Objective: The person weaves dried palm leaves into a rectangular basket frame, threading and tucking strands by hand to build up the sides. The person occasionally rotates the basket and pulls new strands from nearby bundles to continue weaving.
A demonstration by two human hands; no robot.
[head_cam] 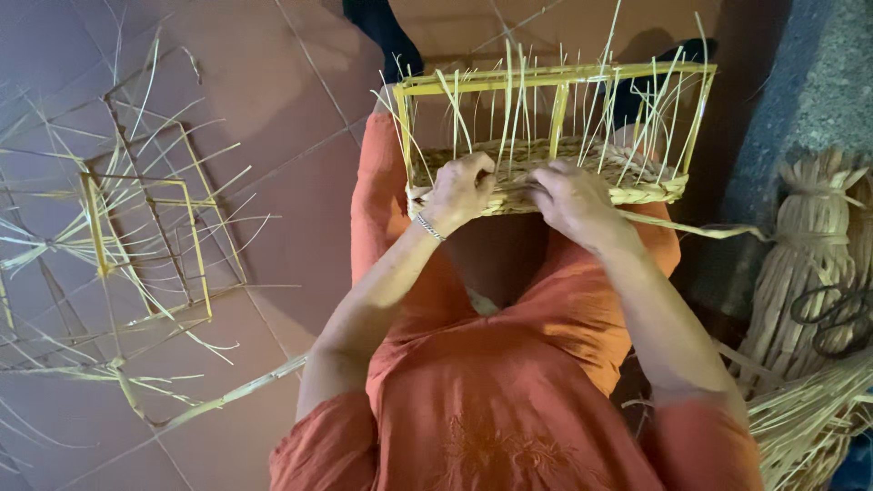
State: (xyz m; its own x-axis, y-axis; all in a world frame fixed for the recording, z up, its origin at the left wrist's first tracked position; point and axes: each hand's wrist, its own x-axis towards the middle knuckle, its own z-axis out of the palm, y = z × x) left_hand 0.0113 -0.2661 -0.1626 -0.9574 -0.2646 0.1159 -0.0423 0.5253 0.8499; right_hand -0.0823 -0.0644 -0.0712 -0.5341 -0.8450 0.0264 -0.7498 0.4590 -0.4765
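Note:
A half-woven basket (637,186) with a yellow rectangular frame (555,77) and upright straw stakes rests on my knees. My left hand (459,191) grips the woven braided rim at its near left side, fingers curled over the edge. My right hand (573,200) presses on the rim next to it, fingers bent over the weave. A flat straw strand (700,230) runs from the basket off to the right. I wear orange clothing and a thin bracelet (430,227) on the left wrist.
A second bare yellow frame (145,245) with loose straw stakes lies on the tiled floor at left. Bundles of dried straw (809,264) stand at right, with dark scissors (837,314) lying on them. A grey stone surface (818,82) rises at the upper right.

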